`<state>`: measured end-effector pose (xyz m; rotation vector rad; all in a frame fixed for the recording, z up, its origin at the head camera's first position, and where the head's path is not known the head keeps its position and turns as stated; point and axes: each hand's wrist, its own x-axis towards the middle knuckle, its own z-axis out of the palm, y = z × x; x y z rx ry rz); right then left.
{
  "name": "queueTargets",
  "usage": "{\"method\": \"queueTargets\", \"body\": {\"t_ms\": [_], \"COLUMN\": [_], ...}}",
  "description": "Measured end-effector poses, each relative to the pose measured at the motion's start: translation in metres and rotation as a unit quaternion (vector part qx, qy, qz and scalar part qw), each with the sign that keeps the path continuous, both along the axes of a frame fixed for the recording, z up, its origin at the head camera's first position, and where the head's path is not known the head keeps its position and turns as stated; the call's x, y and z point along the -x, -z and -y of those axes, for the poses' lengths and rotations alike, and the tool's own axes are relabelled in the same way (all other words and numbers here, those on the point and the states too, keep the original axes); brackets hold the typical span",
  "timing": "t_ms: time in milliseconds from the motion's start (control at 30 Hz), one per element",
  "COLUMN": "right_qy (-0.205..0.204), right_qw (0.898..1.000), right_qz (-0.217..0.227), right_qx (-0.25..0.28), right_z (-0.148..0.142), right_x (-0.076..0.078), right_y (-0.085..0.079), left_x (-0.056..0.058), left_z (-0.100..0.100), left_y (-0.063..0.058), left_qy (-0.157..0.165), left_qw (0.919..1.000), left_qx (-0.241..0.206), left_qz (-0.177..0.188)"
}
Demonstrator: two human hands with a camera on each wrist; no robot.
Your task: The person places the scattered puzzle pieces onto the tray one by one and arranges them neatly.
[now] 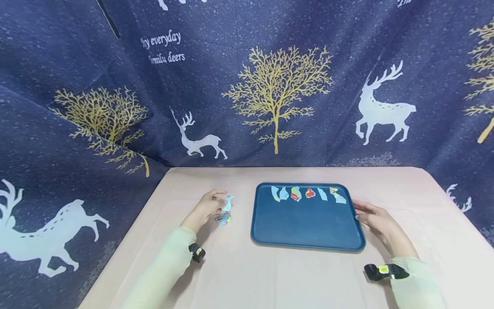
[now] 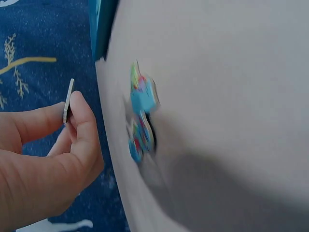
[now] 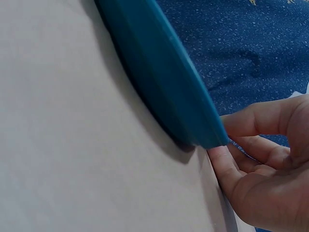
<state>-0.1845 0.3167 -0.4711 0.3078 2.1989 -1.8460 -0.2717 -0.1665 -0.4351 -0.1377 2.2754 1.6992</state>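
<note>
Between thumb and fingertips my left hand (image 1: 204,209) pinches a thin, light-blue puzzle piece (image 1: 227,203), seen edge-on in the left wrist view. Just below it, a couple of colourful puzzle pieces (image 2: 144,94) lie close together on the table. Over to the right is a dark blue rectangular tray (image 1: 305,227). Several flat, irregular puzzle pieces (image 1: 295,193) form a row along its far side, in light blue, red and yellow. At the tray's right edge my right hand (image 1: 380,221) holds the rim (image 3: 212,130) between thumb and fingers.
A pale pink cloth covers the table (image 1: 231,274). Behind and to the left hangs a dark blue curtain (image 1: 308,25) printed with white deer and golden trees. Each wrist wears a black strap (image 1: 386,272).
</note>
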Motion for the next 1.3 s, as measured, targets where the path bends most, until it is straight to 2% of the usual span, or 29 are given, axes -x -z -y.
{"method": "queueTargets", "body": {"t_ms": [233,400,700,833,1067,1300], "right_qy": [0.004,0.004,0.005,0.002,0.002,0.005], "right_qw": [1.000,1.000,1.000,1.000,1.000,1.000], "right_qz": [0.005,0.004,0.010,0.006,-0.003,0.005], "right_qx": [0.000,0.001,0.001,-0.002,0.001,0.004], "right_z": [0.000,0.000,0.000,0.001,0.002,0.002], "right_x": [0.001,0.001,0.000,-0.001,-0.001,-0.001], "right_y": [0.000,-0.001,-0.001,-0.001,0.001,0.000], "left_x": [0.011,0.018,0.027,0.031,0.037,0.043], "left_z": [-0.028,-0.046,-0.073,-0.085,-0.101,-0.110], "left_y": [-0.002,0.000,0.005,0.008,0.012,0.016], "left_qy": [-0.005,-0.024,-0.050,-0.041,-0.009,0.004], "left_qw": [1.0000,0.9996,0.9962,0.9956,0.9977,0.9983], "left_qx": [-0.007,-0.012,-0.071,-0.083,-0.060,-0.033], "left_qz": [0.000,-0.003,-0.003,-0.016,-0.030,-0.049]}}
